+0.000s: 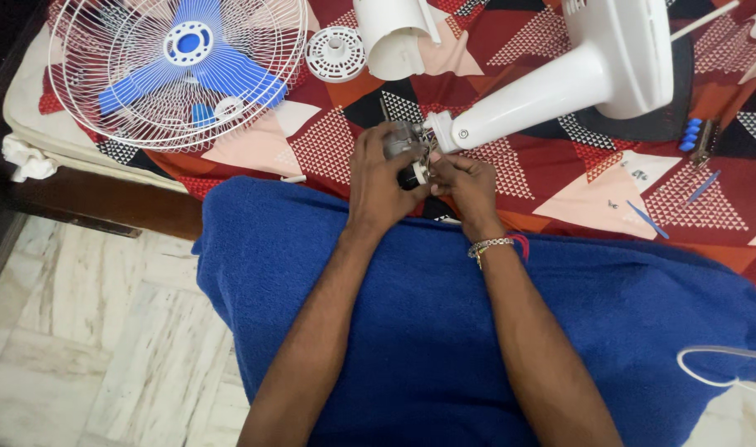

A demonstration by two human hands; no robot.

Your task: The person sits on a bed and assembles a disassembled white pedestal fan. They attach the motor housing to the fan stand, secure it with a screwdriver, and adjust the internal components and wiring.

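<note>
Together, left hand point(378, 178) and right hand point(469, 184) clasp the fan motor point(404, 142).

White fan stand point(552, 87) just ahead.

A white wire fan guard point(179, 70) with blue blades point(187, 70) lies on a bed's red patterned cover point(552, 165), beside a round white cap point(335, 54), a white motor housing point(394, 37) and two blue-handled screwdrivers point(647, 219).
</note>
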